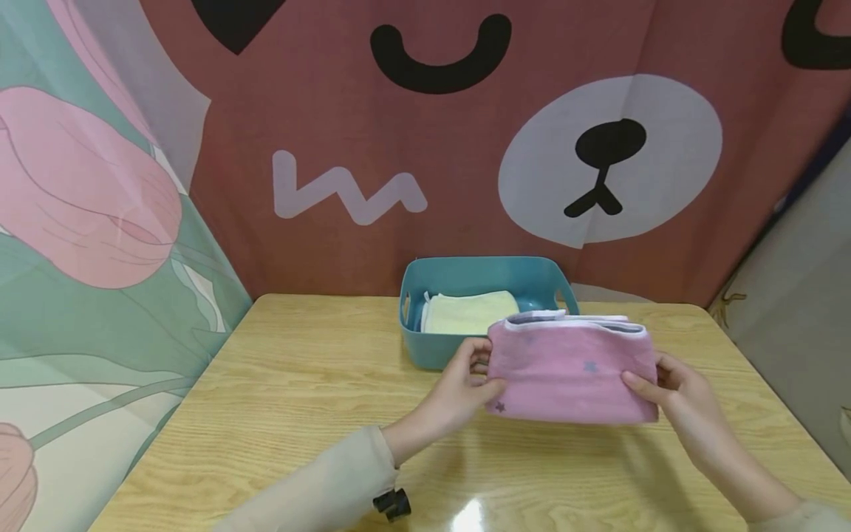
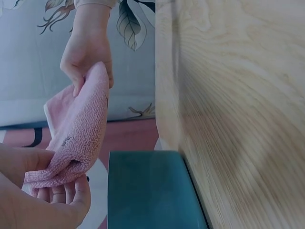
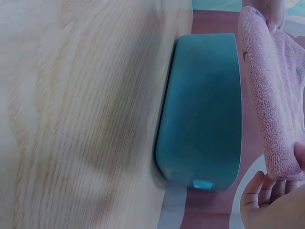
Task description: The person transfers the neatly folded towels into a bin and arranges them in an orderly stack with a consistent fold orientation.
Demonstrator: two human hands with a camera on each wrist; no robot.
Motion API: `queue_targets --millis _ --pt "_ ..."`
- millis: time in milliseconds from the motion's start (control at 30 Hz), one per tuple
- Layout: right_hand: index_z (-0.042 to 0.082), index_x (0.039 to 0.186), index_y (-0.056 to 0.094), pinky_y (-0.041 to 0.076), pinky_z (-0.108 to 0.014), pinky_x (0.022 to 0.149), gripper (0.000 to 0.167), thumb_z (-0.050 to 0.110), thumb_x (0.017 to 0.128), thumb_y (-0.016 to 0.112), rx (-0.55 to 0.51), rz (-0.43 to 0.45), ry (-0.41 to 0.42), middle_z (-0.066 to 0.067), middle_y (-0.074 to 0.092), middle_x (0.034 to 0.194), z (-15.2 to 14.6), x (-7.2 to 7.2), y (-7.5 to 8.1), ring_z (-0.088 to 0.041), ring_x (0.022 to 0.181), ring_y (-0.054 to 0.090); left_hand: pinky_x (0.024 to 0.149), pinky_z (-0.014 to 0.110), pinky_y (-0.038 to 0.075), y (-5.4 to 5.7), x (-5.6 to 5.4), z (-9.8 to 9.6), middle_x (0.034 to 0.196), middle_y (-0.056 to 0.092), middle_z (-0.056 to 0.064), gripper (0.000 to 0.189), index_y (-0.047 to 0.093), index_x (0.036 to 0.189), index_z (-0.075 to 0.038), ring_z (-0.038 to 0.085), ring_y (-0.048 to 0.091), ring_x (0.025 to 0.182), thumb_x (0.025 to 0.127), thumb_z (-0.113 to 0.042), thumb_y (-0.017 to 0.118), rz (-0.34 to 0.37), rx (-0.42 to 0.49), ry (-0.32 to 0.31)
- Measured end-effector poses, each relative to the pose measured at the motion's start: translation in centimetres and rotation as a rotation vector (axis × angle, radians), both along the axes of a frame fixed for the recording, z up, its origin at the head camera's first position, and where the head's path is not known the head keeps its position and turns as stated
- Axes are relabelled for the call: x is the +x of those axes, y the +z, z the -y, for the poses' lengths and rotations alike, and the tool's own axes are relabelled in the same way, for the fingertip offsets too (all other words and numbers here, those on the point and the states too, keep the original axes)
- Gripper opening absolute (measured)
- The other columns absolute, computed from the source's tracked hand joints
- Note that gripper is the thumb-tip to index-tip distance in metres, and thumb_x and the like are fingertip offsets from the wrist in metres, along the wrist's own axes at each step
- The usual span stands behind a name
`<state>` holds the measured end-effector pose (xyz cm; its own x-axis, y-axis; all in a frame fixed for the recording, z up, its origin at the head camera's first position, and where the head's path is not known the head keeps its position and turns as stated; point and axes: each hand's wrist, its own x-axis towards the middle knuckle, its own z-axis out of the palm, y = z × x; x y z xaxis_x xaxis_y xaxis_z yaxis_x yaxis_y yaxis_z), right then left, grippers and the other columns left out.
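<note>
A folded pink towel [image 1: 572, 377] with a white edge and small star prints is held up over the table in front of the bin. My left hand [image 1: 468, 377] pinches its left end, thumb in front and fingers behind. At the other end my right hand [image 1: 685, 395] grips it the same way. In the left wrist view the towel [image 2: 78, 129] hangs as a thick fold between both hands. Behind it stands a teal plastic bin [image 1: 432, 351], and a folded pale yellow towel [image 1: 468, 314] lies inside. The pink towel hides part of the bin's front right.
The bin rests on a light wood table [image 1: 286, 384] near its back edge. A reddish curtain with a bear print [image 1: 332, 251] hangs right behind the table. A floral curtain [image 1: 93, 310] borders the left side, and a grey one [image 1: 798, 295] the right.
</note>
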<state>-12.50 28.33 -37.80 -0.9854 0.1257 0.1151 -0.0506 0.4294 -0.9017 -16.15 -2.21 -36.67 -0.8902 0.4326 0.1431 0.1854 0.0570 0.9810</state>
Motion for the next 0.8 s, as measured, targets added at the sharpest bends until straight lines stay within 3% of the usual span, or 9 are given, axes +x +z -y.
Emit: queue_targets --millis 233,500,800 --pt "0.019 0.112 0.065 0.048 -0.018 0.072 0.018 0.017 0.095 0.068 -0.073 -0.018 0.025 0.019 0.064 0.093 1.7 -0.4 0.3 0.0 0.086 0.057 0.095 0.031 0.049 0.0 0.0 1.6 0.118 0.054 0.016 0.042 0.043 0.129 0.006 0.021 0.053 0.107 0.092 0.006 0.063 -0.02 0.022 0.011" --pt "-0.005 0.124 0.057 0.05 -0.019 0.072 0.035 0.013 0.096 0.066 -0.095 -0.012 0.034 0.016 0.063 0.092 3.5 -0.8 0.2 -0.001 0.086 0.057 0.094 0.033 0.049 -0.1 -0.1 3.2 0.118 0.055 0.018 0.04 0.044 0.128 0.007 0.024 0.053 0.108 0.093 0.004 0.062 -0.048 0.018 0.047" --pt "0.008 0.11 0.065 0.05 -0.023 0.067 0.017 0.013 0.094 0.069 -0.199 -0.008 0.054 0.009 0.062 0.087 5.4 -1.4 0.6 -0.007 0.08 0.056 0.093 0.038 0.048 -0.4 -0.5 4.7 0.117 0.058 0.02 0.037 0.048 0.126 0.007 0.028 0.055 0.107 0.093 0.004 0.064 -0.064 0.02 0.127"
